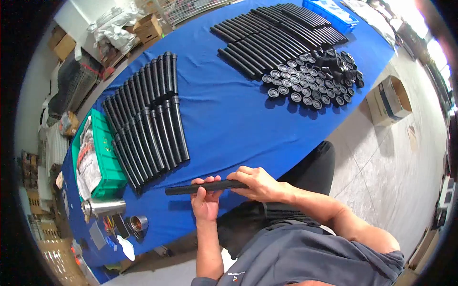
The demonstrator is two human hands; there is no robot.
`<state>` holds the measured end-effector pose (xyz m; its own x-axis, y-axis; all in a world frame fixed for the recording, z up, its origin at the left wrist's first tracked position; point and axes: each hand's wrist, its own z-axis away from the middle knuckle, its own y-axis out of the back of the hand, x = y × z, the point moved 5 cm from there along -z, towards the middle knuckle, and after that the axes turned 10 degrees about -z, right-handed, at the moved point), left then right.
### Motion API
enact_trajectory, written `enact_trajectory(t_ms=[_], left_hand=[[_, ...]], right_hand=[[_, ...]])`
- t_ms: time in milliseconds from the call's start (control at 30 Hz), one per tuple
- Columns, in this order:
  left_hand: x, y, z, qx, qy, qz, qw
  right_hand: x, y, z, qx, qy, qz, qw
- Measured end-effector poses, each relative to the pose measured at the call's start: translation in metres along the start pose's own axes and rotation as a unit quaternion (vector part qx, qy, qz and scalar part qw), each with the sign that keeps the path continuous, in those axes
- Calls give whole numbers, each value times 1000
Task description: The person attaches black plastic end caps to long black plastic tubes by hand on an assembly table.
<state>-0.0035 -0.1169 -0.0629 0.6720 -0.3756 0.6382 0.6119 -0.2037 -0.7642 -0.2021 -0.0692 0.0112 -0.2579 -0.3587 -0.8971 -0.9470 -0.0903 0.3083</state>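
A straight black tube point(183, 189) lies level across both my hands, close over the near edge of the blue-covered table point(229, 138). My left hand point(206, 202) grips its middle from below, thumb on the near side and fingertips showing on the far side. Around the tube's right end my right hand point(257, 183) is closed, hiding that end. Beyond my left hand, black tubes with wider capped ends point(148, 117) lie in two rows. Farther off at the right sits a heap of round black caps point(307, 81).
Rows of plain black tubes point(267, 35) lie at the far side, beside a blue bin point(334, 16). At left stand a green crate point(107, 162), a steel flask point(105, 206), a metal cup point(138, 223) and small tools. A cardboard box point(389, 101) is on the floor.
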Motion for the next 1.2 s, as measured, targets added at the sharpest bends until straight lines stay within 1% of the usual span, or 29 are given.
enact_trajectory(t_ms=[133,233,267,333,433,467,500,533,567,633,667,700,800,833,933,967,1000,1067,1100,1133,1200], left_hand=[[-2,2,-2,0,-1,6,1000],[-3,1,-1,-4,0,4,1000],[-3,1,0,-10,-1,-3,1000],[-2,-1,0,-14,-5,-16,1000],[-1,-3,0,-13,-7,-21,1000],[-2,0,-1,-16,-3,-14,1000],[-1,2,0,-18,0,-8,1000],[-1,2,1,-13,6,6,1000],[-2,2,1,-8,11,20,1000],[0,-2,0,-5,12,40,999],[0,-3,-1,-12,7,29,999],[0,-2,-1,-18,4,18,1000],[0,-1,-3,-24,1,0,1000],[0,-3,-2,-21,0,0,1000],[0,-6,-1,-11,6,4,1000],[0,-6,-1,-16,7,9,1000],[1,-7,-1,-20,9,15,1000],[-1,-6,-1,-15,9,12,1000],[-1,-6,-2,-5,15,13,1000],[-1,-6,-3,5,21,14,1000],[-2,-4,-3,-5,22,26,999]], right_hand=[[0,0,-1,3,-10,12,1000],[-1,2,-4,0,3,0,1000],[5,3,-3,-17,-79,-50,996],[-3,9,-4,-50,-239,-147,959],[-5,9,-1,-61,-354,-172,917],[-7,12,-6,-26,-223,-103,969],[-5,9,-4,8,-86,-33,996],[-9,6,-1,42,54,36,997],[0,3,3,26,55,35,998],[-1,2,3,0,-27,-8,1000],[-3,3,3,-13,-68,-28,997],[-1,3,3,-36,-149,-80,985],[-1,2,4,14,-84,15,996],[-4,2,3,39,-25,45,998],[-3,-4,6,9,13,82,996],[0,-1,7,14,-22,19,999],[-2,4,4,5,-77,-28,997],[2,6,2,7,-199,-98,975],[-1,7,0,12,-139,-40,989],[-4,6,-3,20,-80,-9,997],[-12,3,-3,40,36,53,997]])
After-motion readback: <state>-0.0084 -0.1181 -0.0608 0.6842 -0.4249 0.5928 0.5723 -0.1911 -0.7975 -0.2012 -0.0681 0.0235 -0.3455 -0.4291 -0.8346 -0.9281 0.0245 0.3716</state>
